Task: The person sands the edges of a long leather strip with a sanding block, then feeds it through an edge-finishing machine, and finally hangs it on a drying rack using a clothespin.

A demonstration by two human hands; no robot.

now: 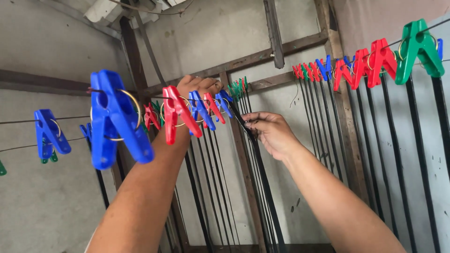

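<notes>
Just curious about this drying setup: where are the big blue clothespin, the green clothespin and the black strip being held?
big blue clothespin [117, 119], head view, middle of body
green clothespin [417, 49], head view, its body
black strip [265, 180], head view, hanging stretch below hand

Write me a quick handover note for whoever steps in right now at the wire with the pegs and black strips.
Left hand: raised to the wire, fingers closed over it among the red and blue pegs.
Right hand: pinching the top of a black strip just below the pegs.
Done: many black strips already hang from pegs along the right-hand wire and behind the arms.
Left: the held strip is not visibly clipped yet; the big blue peg and the pegs to its left show no strip.
</notes>
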